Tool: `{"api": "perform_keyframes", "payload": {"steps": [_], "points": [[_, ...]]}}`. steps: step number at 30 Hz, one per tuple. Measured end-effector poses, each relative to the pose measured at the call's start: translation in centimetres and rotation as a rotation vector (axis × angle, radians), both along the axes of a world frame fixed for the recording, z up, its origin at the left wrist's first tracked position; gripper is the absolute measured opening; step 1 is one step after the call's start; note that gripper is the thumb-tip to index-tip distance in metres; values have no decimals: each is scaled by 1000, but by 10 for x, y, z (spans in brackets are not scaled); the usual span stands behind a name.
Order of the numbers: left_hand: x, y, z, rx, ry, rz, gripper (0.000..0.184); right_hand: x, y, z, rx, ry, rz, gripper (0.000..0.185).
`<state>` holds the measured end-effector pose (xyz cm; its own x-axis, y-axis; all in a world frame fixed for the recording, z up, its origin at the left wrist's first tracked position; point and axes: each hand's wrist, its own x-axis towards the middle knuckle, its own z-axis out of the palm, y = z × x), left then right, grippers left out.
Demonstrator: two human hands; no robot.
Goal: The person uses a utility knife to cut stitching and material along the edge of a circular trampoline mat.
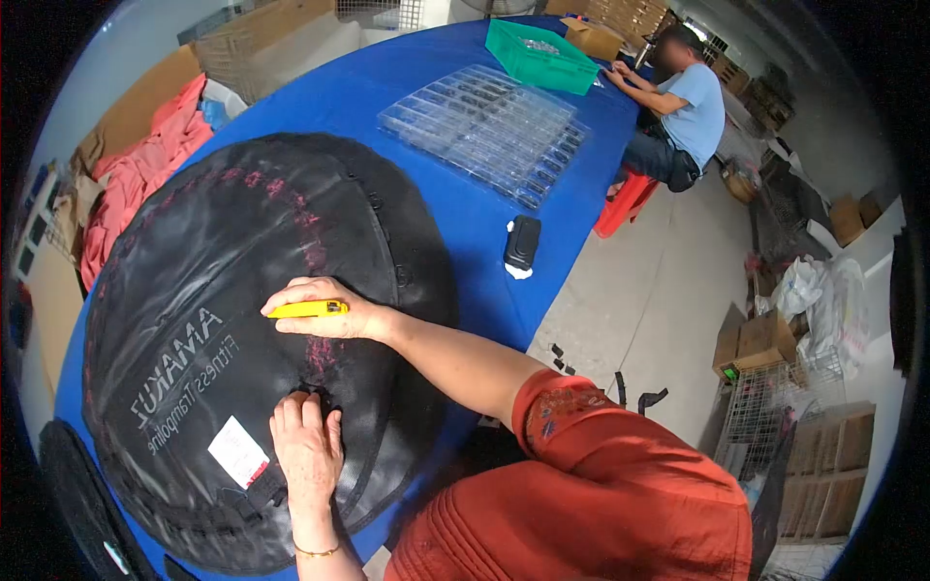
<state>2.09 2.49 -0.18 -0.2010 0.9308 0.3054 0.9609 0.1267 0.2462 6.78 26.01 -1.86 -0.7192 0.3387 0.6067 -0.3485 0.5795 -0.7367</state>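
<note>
A large round black trampoline mat [242, 257] lies on the blue-covered table, printed with mirrored-looking grey "Fitness Trampoline" lettering and marked with pinkish smudges. My right hand [325, 308] is closed round a yellow utility knife [308, 309], held over the middle of the mat; no blade can be made out. Below it, my left hand [308, 445] presses on the mat with its fingers bent and gathered on a dark raised bit of fabric. The fingertips are partly hidden there. Beside my left hand, a white label [238, 453] lies on the mat.
Beyond the mat are clear compartment trays [484, 126], a green bin [542, 56] and a small black device [522, 242]. At the far end a person [693, 116] sits on a red stool [625, 205]. Black scraps [652, 398] lie on the floor; cartons and wire crates stand right.
</note>
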Motion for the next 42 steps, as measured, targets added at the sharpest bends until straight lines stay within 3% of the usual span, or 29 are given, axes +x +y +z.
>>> {"api": "perform_keyframes", "payload": {"steps": [18,22,29,33,42], "points": [[0,1,2,40,-20,-1,30,0,-1,1,16,-132,-76,22],[-1,1,5,44,-17,5,28,-9,2,-7,92,-21,-75,19],[-14,3,-4,82,-60,-4,26,-9,3,-6,-22,-131,-30,18],[-17,4,-3,107,-65,-22,22,-13,12,-14,187,-92,-42,21],[-20,1,-5,120,-73,-17,17,-14,13,-17,20,-183,21,25]]}}
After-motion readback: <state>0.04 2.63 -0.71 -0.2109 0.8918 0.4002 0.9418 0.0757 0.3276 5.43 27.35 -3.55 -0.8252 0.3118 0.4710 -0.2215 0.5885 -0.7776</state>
